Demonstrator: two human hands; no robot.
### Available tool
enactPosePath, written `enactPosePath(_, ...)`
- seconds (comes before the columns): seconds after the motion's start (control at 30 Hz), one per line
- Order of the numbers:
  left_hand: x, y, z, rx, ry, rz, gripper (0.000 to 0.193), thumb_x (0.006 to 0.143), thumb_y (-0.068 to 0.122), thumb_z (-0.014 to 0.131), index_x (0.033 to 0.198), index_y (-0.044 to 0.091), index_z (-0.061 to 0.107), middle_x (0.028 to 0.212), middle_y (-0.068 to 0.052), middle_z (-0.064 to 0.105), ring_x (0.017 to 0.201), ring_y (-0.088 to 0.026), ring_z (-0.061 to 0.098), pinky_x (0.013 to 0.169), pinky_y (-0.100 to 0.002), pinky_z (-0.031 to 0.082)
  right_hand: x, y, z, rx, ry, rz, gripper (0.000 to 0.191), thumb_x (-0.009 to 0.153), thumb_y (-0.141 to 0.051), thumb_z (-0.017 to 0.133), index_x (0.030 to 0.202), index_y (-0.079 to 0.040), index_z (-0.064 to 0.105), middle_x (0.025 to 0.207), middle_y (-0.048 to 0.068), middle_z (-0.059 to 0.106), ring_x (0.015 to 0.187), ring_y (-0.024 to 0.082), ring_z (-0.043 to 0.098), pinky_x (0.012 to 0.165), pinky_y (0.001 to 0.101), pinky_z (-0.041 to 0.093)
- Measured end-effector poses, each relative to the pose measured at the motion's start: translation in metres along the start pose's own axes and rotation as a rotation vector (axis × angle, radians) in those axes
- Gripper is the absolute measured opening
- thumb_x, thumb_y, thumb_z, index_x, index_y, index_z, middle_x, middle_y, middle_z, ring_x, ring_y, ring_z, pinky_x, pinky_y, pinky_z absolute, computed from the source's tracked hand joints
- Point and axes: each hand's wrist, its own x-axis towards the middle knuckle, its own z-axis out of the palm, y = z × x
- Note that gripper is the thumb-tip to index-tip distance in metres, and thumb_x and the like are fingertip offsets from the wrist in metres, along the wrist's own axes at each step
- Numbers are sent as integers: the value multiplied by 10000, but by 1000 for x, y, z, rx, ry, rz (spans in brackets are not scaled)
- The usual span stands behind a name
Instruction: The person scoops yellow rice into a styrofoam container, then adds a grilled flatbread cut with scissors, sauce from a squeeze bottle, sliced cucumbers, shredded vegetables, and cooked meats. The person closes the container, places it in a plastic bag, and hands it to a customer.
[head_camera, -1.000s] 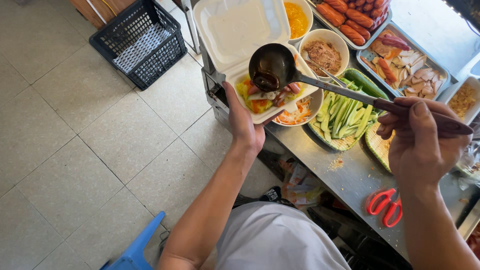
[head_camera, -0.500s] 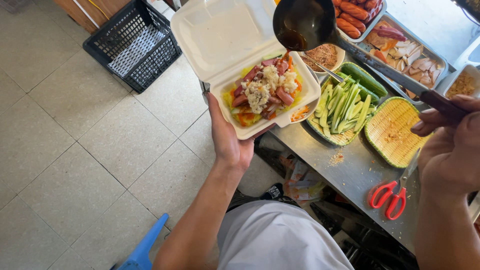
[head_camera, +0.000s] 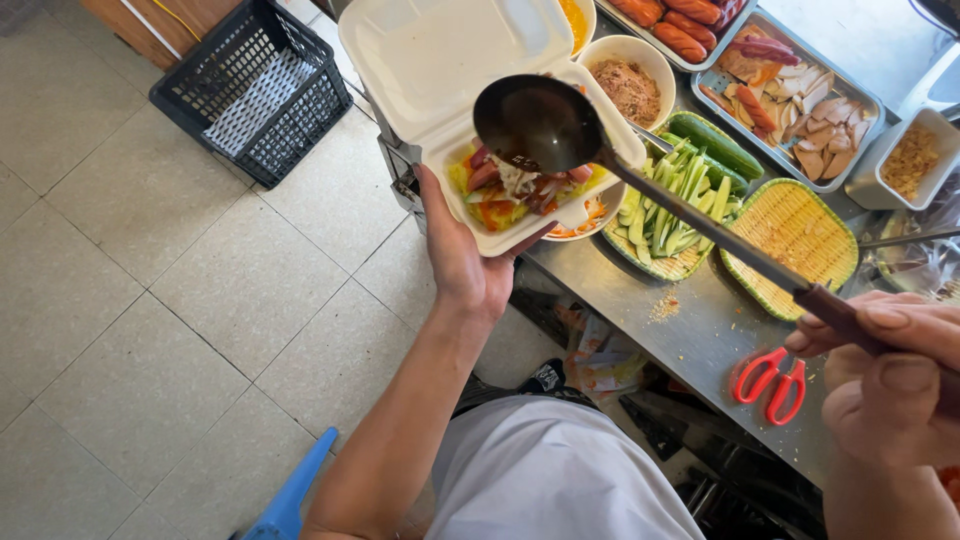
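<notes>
left hand holds open foam box of food, frame centre | right hand holds ladle over it | red scissors on worktop, lower right

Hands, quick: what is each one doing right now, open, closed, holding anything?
Left hand: closed under the open white foam food box, holding it up.
Right hand: closed around the handle of the dark ladle, whose bowl is over the box.

Beneath me lies a floor of large pale beige square tiles with dark grout lines. A black plastic lattice crate sits on it, and behind the crate runs a brown wooden cabinet base. Right of the crate stands a steel counter, evenly lit.
</notes>
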Motion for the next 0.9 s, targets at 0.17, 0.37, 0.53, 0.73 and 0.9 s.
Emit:
enactPosePath(0.17,-1,-1,0,49,29,-12,758,985,693,273,1559,203,343,1453,-97,518,1293,-277,587,863,-544,631,19,-9,22,-143,1,-140,337,1142,-279,501,1226,43,560,939,215,646,717,279,702,629,369,600)
enactPosePath(0.37,-3,8,1,86,37,-27,762,975,700,269,1550,205,342,1462,-113,522,1290,-323,594,898,-561,606,10,19,-19,-161,-45,-92,367,1204,-325,449,1283,22,539,1010,170,561,801,228,621,720,309,615)
enactPosePath(0.53,-2,9,4,66,23,-45,761,978,703,272,1545,203,359,1459,-106,532,1281,-323,599,894,-557,607,1,30,-44,-289,-97,-182,369,1201,-322,421,1311,11,535,1034,191,632,799,222,630,735,323,554)
enactPosePath(0.73,-2,10,2,89,2,-45,760,986,695,276,1541,184,369,1451,-123,546,1257,-333,618,862,-543,609,22,27,-16,-250,10,-151,370,1208,-275,511,1288,82,561,1032,229,617,793,293,685,701,357,630)
enactPosePath(0.9,-1,13,-7,79,-17,-21,749,1005,670,281,1544,159,377,1464,-131,530,1296,-331,601,901,-574,613,41,20,27,-58,129,36,328,1254,-202,604,1194,116,548,1000,240,648,799,315,708,715,394,632)
